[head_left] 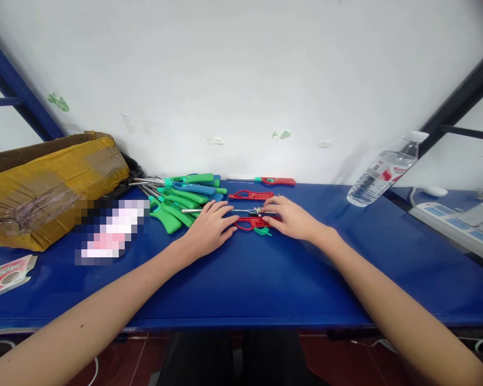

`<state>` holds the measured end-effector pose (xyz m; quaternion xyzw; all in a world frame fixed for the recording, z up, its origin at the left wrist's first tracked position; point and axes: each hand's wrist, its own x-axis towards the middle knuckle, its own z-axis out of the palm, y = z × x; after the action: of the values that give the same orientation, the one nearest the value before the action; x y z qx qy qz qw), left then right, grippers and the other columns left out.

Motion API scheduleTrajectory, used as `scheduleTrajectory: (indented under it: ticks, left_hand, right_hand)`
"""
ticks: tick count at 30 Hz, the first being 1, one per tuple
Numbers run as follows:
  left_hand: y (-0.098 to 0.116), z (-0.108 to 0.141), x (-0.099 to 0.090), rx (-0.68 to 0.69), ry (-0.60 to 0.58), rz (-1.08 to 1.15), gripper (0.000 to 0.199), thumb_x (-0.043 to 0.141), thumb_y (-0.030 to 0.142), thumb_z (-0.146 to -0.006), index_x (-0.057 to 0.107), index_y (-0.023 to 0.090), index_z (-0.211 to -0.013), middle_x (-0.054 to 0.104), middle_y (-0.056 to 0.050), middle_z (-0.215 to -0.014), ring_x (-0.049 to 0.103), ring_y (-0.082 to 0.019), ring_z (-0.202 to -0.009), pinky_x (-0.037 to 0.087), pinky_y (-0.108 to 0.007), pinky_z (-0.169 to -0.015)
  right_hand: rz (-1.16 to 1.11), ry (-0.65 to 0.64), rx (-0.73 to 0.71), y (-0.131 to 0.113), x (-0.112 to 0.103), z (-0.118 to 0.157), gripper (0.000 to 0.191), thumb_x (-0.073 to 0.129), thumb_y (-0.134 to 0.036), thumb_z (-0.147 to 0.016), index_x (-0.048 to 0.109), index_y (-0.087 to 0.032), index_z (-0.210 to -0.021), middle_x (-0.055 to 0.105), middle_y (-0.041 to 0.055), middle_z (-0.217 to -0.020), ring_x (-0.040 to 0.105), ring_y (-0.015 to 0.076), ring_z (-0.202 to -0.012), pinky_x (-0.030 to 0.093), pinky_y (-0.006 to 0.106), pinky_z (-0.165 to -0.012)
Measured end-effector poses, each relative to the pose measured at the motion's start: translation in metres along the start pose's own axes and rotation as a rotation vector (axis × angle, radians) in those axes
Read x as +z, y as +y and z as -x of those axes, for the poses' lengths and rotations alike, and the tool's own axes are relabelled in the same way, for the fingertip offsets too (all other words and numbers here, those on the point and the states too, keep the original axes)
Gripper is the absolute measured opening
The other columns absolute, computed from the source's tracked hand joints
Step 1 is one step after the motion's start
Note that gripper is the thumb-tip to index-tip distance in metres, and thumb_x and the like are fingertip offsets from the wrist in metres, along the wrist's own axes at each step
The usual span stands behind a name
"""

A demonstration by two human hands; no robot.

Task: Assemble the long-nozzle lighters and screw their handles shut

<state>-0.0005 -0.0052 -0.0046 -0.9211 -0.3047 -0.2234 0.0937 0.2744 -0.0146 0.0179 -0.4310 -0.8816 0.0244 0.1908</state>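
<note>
My left hand (213, 225) lay over the metal tube (190, 211), its fingers stretched toward the left end of a red casing half (245, 224) on the blue tabletop (245, 289); I cannot tell whether it gripped either. My right hand (287, 214) was bent over the other end of that casing, thumb and fingers around some small metal parts (255, 211), though I cannot tell whether they were pinched. A green plastic piece (262, 231) lay just below the casing, near my right thumb. Behind it lay a second red casing half (251, 195), and farther back, by the wall, a red lighter (277, 180) with a long metal neck. To the left was a heap of green and blue lighters (185, 199), beside a taped cardboard box (56, 182). A water bottle (380, 174) stood well to my right.
</note>
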Motion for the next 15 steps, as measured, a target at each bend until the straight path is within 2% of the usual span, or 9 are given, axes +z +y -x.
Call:
scheduleTrajectory:
  ticks: [6,11,15]
  left_hand:
    - [0.001,0.001,0.003,-0.026,0.018,-0.045,0.028,0.056,0.030,-0.096,0.072,0.017,-0.115,0.062,-0.016,-0.128,0.041,-0.038,-0.136,0.036,-0.060,-0.110]
    - [0.000,0.001,0.003,-0.047,-0.010,-0.054,0.033,0.056,0.033,-0.096,0.069,0.017,-0.122,0.059,-0.018,-0.132,0.039,-0.039,-0.137,0.033,-0.063,-0.111]
    - [0.001,0.000,-0.002,-0.018,0.019,-0.033,0.035,0.055,0.034,-0.097,0.067,0.018,-0.126,0.058,-0.017,-0.134,0.039,-0.036,-0.138,0.032,-0.061,-0.112]
  right_hand:
    - [-0.016,-0.067,-0.029,-0.002,-0.013,0.003,0.033,0.070,-0.043,-0.083,0.074,-0.020,-0.107,0.067,0.0126,-0.120,0.062,0.0309,-0.113,0.048,0.048,-0.102]
    - [-0.031,-0.064,-0.009,0.001,-0.015,0.003,0.029,0.069,-0.041,-0.083,0.075,-0.021,-0.103,0.067,0.0129,-0.120,0.061,0.0321,-0.115,0.049,0.050,-0.100]
    - [-0.044,-0.049,-0.029,-0.002,-0.018,0.003,0.020,0.069,-0.037,-0.084,0.075,-0.022,-0.097,0.065,0.0112,-0.122,0.060,0.0303,-0.117,0.048,0.049,-0.102]
